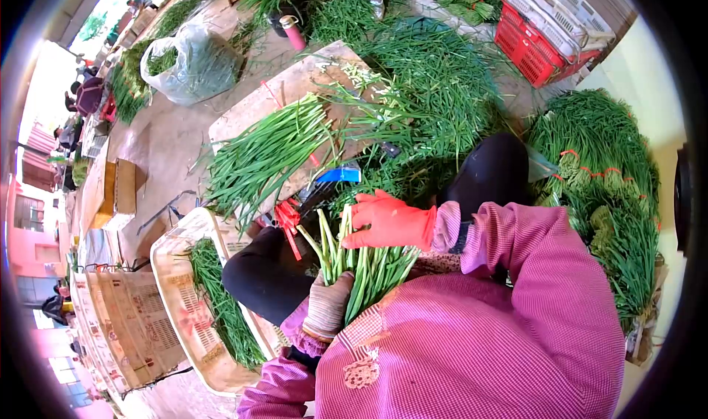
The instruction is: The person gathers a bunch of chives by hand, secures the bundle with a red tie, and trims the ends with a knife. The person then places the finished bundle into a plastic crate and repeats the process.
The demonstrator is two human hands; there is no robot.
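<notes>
My left hand [329, 306], in a greyish knit glove, is closed round a bunch of green chives [380, 271] in front of my lap. The pale stem ends point up and away from me; the leaves trail towards my body. My right hand [391, 221], in an orange-red rubber glove, lies over the upper stems with thumb and fingers apart. Its fingertips are at a few stems. Beyond it, a larger heap of chives [273, 146] rests on a worn board [236, 127]. Red ties [287, 216] hang at the board's near edge, close to a blue object [339, 175].
A big loose pile of chives [435, 80] spreads beyond my knees. Tied bunches [597, 175] are stacked at right. At left stand a cream crate [210, 341] holding greens and stacked crates [129, 323]. A red crate [527, 43], plastic bag [195, 65] and pink bottle [293, 34] are farther off.
</notes>
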